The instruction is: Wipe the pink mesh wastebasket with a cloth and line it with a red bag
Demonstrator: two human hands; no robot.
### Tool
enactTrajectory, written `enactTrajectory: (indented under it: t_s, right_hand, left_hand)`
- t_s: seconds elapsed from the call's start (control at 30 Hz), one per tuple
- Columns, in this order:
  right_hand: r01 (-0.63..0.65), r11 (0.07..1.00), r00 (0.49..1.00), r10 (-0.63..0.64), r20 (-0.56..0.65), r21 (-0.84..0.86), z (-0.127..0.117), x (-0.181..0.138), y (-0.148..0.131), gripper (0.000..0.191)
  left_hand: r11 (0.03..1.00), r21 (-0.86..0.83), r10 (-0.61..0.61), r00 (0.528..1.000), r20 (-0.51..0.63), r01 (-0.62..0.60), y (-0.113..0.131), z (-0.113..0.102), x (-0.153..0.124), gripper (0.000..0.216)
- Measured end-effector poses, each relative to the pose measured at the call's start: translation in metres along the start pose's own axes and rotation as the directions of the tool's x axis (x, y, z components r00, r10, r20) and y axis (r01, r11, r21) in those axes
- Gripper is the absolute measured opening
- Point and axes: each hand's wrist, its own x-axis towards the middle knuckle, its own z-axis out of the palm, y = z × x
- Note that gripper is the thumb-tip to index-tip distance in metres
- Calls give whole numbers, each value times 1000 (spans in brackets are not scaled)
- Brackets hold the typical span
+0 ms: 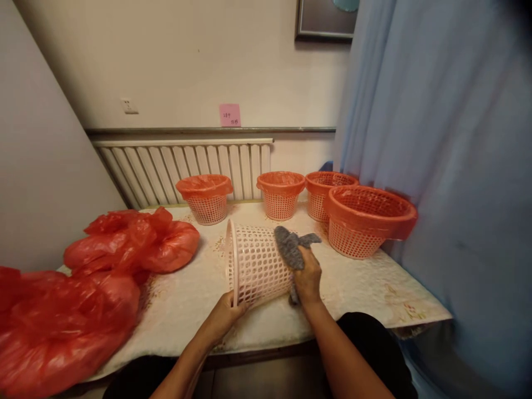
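Gripping rim of empty, tipped basket (pixel 257 266), left hand (pixel 222 316) fingers curled. Pressing cloth (pixel 291 248) on its side, right hand (pixel 308 277) fingers together.

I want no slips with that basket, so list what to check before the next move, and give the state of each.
1. Grip: left hand clasps the rim of the pink basket: ok.
2. Cloth: right hand holds the grey cloth against the basket's wall: ok.
3. Support: basket lies on its side on the table, short of the front edge: ok.
4. Room behind: the four lined baskets stand apart from it: ok.
5. Room left: the red bags do not touch it: ok.
6. Inside of the basket clean: cannot tell.
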Motion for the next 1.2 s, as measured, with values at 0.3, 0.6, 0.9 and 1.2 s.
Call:
enactTrajectory:
  t_s: [0.3, 0.6, 0.9, 1.2]
  right_hand:
    - [-191, 981, 977, 192, -92, 17, 3, -1, -8, 40]
    - [290, 912, 937, -332, 109, 289, 10, -43, -98, 38]
    - [-176, 984, 981, 174, -88, -15, -1, 5, 10, 39]
    - [-252, 966, 960, 257, -115, 56, 11, -9, -8, 39]
  left_hand:
    - [997, 47, 60, 991, 116, -66, 3, 5, 0, 40]
    - [998, -13, 69, 998, -10, -69, 14, 16, 6, 28]
    - [1000, -27, 13, 999, 32, -12, 10, 9, 3, 42]
    - [997, 29, 66, 995, 70, -68, -4, 11, 7, 42]
